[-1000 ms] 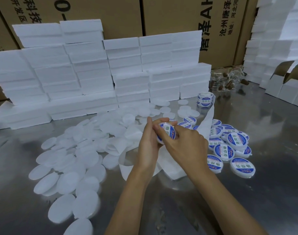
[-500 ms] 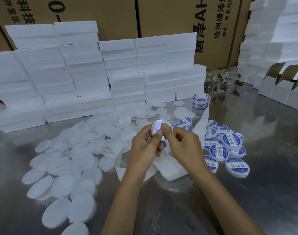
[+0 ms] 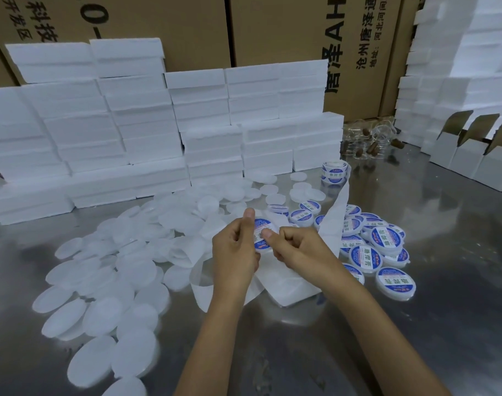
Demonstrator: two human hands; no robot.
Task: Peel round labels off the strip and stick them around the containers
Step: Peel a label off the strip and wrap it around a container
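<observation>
At the far left a loose heap of plain white round plastic containers [image 3: 106, 284] lies unlabelled on the shiny steel table [image 3: 458, 324]. Moving right, the left hand [image 3: 235, 250] curls its fingers round a small white round container bearing a blue-and-white round label [image 3: 261, 235], thumb raised at its upper edge. The right hand [image 3: 298, 247] is fisted, its thumb pressing on the label's face — whether its fingers grip anything else is hidden. Under both wrists trails the white paper backing strip [image 3: 289, 284], running up to the roll of labels [image 3: 334, 171]. Further right sits the pile of finished blue-labelled containers [image 3: 387, 247].

The risks, as I judge them: a hasty thumb pass may trap a crease or leave the label off-centre, and the loose strip could catch on a forearm and drag the roll or scatter the finished pile — the table looks slick enough for that.
</observation>
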